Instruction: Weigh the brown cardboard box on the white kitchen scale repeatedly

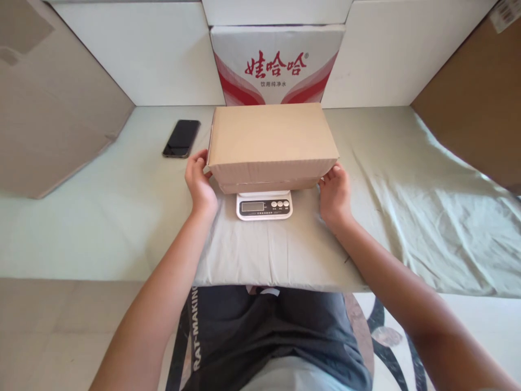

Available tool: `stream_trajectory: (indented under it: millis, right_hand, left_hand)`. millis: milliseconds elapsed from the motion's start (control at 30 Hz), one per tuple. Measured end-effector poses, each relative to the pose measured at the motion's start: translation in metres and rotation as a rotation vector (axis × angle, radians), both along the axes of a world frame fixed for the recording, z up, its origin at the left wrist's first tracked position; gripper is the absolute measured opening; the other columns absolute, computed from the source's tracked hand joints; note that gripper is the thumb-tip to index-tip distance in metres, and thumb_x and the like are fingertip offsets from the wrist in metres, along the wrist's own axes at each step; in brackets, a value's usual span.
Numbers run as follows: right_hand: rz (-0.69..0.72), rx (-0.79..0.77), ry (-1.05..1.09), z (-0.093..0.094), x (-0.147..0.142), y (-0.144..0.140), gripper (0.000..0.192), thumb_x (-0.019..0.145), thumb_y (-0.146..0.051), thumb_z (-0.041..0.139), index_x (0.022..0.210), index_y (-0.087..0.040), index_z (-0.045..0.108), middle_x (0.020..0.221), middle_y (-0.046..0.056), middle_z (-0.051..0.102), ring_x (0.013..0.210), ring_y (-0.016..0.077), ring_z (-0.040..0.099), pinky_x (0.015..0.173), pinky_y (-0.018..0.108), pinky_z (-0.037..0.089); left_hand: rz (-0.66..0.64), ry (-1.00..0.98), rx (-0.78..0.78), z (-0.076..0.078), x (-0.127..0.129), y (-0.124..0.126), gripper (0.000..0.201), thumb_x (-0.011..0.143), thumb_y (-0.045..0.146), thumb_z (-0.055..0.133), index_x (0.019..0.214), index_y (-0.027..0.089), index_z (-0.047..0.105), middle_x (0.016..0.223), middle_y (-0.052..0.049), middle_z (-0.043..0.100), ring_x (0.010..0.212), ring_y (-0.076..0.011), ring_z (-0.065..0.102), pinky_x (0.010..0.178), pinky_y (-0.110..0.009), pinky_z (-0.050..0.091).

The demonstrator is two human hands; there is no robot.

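Note:
A closed brown cardboard box (272, 134) is over a white kitchen scale (264, 215), covering all but the scale's front panel. Whether the box rests fully on the platform cannot be made out. My left hand (200, 182) grips the box's left side near its front corner, its fingertips partly hidden. On the opposite side, my right hand (336, 194) holds the lower front corner, fingers curled against the cardboard. The scale's display window looks blank, with several round buttons to its right.
A black smartphone (182, 138) lies left of the box on the pale green cloth (122, 217). Behind stands a white and red carton (279, 65) against white panels. Large cardboard pieces (52, 98) flank the left, with another brown board (476, 98) on the right.

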State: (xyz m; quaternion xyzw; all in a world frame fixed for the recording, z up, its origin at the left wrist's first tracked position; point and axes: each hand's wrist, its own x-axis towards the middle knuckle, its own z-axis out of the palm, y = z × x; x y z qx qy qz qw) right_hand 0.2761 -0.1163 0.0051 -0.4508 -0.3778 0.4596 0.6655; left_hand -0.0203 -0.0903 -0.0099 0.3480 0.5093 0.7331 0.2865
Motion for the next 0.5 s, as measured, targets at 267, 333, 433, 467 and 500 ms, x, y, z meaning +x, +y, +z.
stream_trajectory:
  millis: [267, 333, 433, 467, 500]
  right_hand:
    - [0.146, 0.166, -0.105, 0.014, -0.010, -0.016, 0.040, 0.092, -0.063, 0.060, 0.115, -0.032, 0.071, 0.136, 0.002, 0.076, 0.149, 0.0299, 0.058, 0.126, 0.049, 0.050]
    - [0.148, 0.152, -0.091, 0.014, -0.014, -0.018, 0.036, 0.093, -0.060, 0.057, 0.109, -0.031, 0.070, 0.128, 0.003, 0.077, 0.146, 0.0298, 0.059, 0.124, 0.048, 0.052]
    - [0.136, 0.137, -0.079, 0.011, -0.019, -0.022, 0.030, 0.094, -0.055, 0.055, 0.100, -0.028, 0.067, 0.118, 0.002, 0.077, 0.138, 0.0282, 0.062, 0.120, 0.045, 0.054]
    - [0.136, 0.134, -0.081, 0.011, -0.021, -0.023, 0.028, 0.094, -0.054, 0.054, 0.098, -0.028, 0.066, 0.116, 0.002, 0.077, 0.135, 0.0278, 0.063, 0.119, 0.044, 0.055]
    - [0.136, 0.133, -0.086, 0.012, -0.023, -0.023, 0.027, 0.094, -0.053, 0.054, 0.097, -0.028, 0.065, 0.114, 0.002, 0.076, 0.133, 0.0274, 0.064, 0.118, 0.044, 0.055]
  left_hand:
    - [0.025, 0.209, 0.097, 0.004, 0.034, -0.061, 0.037, 0.098, 0.044, 0.056, 0.126, 0.024, 0.070, 0.131, -0.009, 0.070, 0.128, -0.0244, 0.064, 0.107, -0.039, 0.053]
    - [0.034, 0.296, 0.096, 0.005, 0.040, -0.065, 0.037, 0.099, 0.044, 0.057, 0.127, 0.024, 0.069, 0.130, -0.009, 0.070, 0.128, -0.0250, 0.064, 0.113, -0.042, 0.050]
    - [0.052, 0.347, 0.100, 0.009, 0.045, -0.067, 0.037, 0.100, 0.044, 0.056, 0.128, 0.024, 0.070, 0.129, -0.008, 0.071, 0.126, -0.0249, 0.065, 0.114, -0.042, 0.051]
    - [0.060, 0.350, 0.103, 0.012, 0.046, -0.067, 0.037, 0.100, 0.044, 0.055, 0.127, 0.024, 0.071, 0.129, -0.008, 0.071, 0.126, -0.0248, 0.066, 0.114, -0.042, 0.051]
    - [0.066, 0.354, 0.107, 0.015, 0.047, -0.066, 0.036, 0.100, 0.044, 0.056, 0.126, 0.024, 0.072, 0.130, -0.008, 0.071, 0.127, -0.0247, 0.066, 0.115, -0.041, 0.051]
